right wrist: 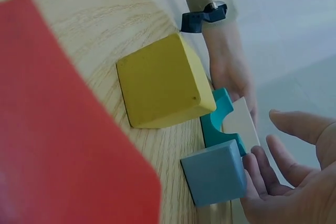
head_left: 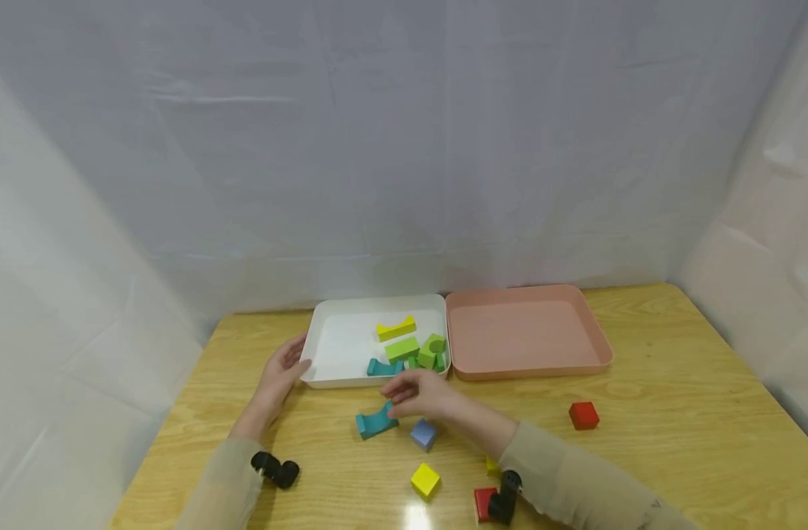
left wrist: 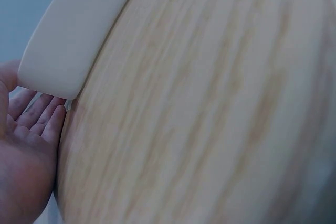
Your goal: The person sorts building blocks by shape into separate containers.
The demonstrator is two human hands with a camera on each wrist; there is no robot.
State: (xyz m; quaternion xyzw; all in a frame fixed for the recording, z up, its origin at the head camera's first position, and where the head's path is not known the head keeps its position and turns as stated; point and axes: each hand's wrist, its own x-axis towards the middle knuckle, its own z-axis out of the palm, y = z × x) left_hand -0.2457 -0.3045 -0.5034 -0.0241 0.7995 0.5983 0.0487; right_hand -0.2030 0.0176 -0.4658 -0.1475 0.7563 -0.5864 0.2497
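Observation:
My left hand (head_left: 281, 374) grips the left front corner of the white tray (head_left: 334, 338), thumb at the rim and the other fingers along its outside. In the left wrist view the tray wall (left wrist: 68, 35) lies between that thumb and the fingers. My right hand (head_left: 424, 394) hovers over the right end of a teal arch-cut block (head_left: 375, 422) in front of the tray. In the right wrist view its thumb and fingers are spread apart, fingertips right by the teal block (right wrist: 214, 124). A blue cube (head_left: 423, 434) sits just beside this hand.
Inside the white tray lie a yellow arch-cut block (head_left: 396, 328), another teal one (head_left: 384, 368) and several green blocks (head_left: 402, 350). A pink tray (head_left: 523, 331) adjoins it on the right. A yellow cube (head_left: 425, 481) and red blocks (head_left: 583, 415) (head_left: 485, 504) lie on the wooden table.

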